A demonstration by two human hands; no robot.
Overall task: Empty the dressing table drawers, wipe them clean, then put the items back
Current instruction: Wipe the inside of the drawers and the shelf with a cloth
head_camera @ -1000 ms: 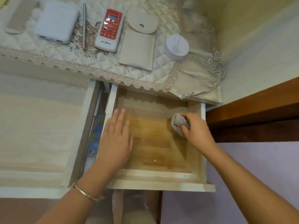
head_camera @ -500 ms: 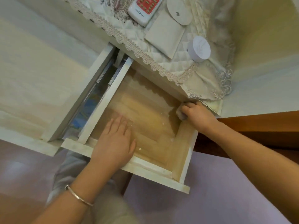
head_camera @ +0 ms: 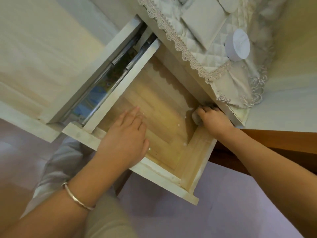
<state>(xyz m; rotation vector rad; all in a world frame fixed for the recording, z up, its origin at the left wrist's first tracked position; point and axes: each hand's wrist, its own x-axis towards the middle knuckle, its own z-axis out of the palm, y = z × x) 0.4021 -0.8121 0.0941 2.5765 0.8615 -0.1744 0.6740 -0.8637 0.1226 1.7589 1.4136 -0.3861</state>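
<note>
Right hand (head_camera: 214,121) grips a wadded grey cloth (head_camera: 196,117) and pushes it into the far right corner of the open drawer (head_camera: 163,177), right under the desk's front edge. Left hand (head_camera: 125,143) lies flat on the wooden drawer floor near the front wall, fingers straight and close together, holding nothing. It seems to brace the drawer. The drawer holds no items, so the wiping step appears to be under way.

A few white specks (head_camera: 178,124) lie on the floor between the hands, and a hurried pass could leave them behind. The corner being wiped sits in shadow below the overhang, so dirt there is easy to miss. The lace hem of the quilted cover (head_camera: 197,66) hangs just above the right hand. A knuckle catching it could drag the cover, and the round white jar (head_camera: 238,45) stands near that edge. Leaning hard on the far-extended drawer may strain its runners.

A flat beige pouch (head_camera: 204,23) rests on the cover beside the jar. A neighbouring drawer (head_camera: 103,64) stands open on the left, with metal slides (head_camera: 120,57) between them.
</note>
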